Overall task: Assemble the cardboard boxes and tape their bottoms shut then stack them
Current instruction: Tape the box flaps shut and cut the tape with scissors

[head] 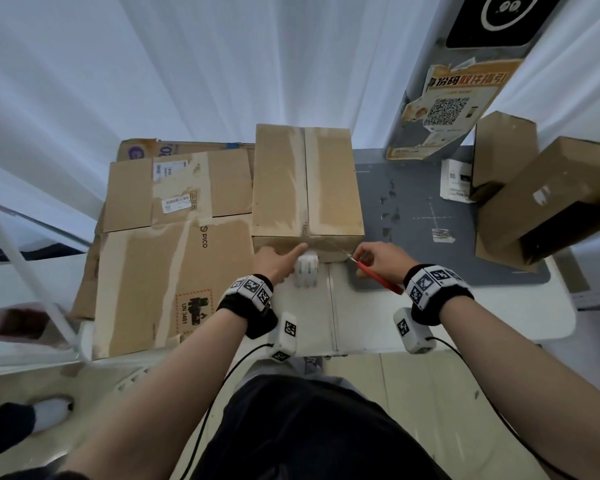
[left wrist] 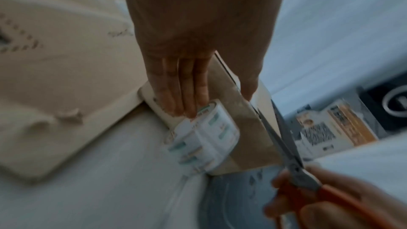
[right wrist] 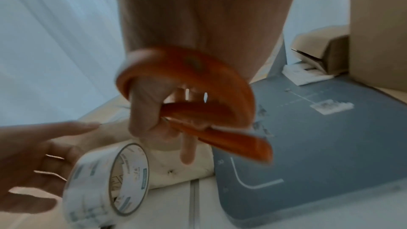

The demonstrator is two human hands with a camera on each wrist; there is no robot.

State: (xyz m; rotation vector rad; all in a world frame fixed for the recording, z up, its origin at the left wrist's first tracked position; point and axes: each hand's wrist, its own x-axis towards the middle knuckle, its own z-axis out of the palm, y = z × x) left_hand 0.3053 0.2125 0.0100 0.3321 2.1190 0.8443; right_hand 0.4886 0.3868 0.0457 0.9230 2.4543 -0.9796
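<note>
An assembled cardboard box stands on the table with a tape strip along its top seam. My left hand lies against the box's near face with its fingers straight, the index finger on the tape end. The roll of clear tape sits just under that hand, against the box. In the left wrist view the fingers touch the top of the roll. My right hand grips red-handled scissors. The blades are at the box's near right edge, beside the roll. The right wrist view shows the handles round my fingers.
Flattened cardboard sheets lie stacked left of the box. A grey cutting mat covers the table's right half. Two more cardboard boxes stand at the right edge, and a pillar with a QR poster rises behind.
</note>
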